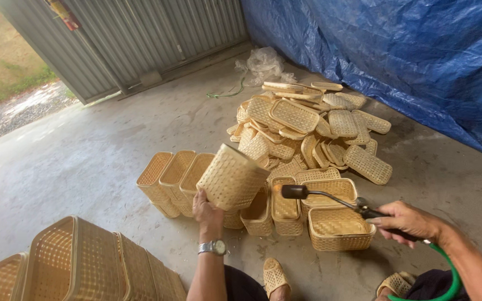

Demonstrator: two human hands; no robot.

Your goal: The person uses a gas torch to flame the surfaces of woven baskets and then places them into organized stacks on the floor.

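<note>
**Torch at basket, concrete floor**

Stacked baskets (79, 262) nearest, lower left. Left hand (206, 210) clasps a raised, tilted basket (232, 177) from below. Right hand (407, 220) wrapped around torch (330, 199); nozzle just beside basket. Lid pile (308, 128) behind, near blue tarp (397, 56).

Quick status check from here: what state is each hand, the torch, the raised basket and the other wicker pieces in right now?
Left hand: gripping the raised basket from below.
Raised basket: held up, tilted, bottom toward the camera.
Right hand: closed on the torch handle.
Torch: nozzle pointed toward the raised basket; flame not discernible.
Green hose: attached, curving down.
Floor baskets: upright, open.
Lid pile: heaped loosely.
</note>
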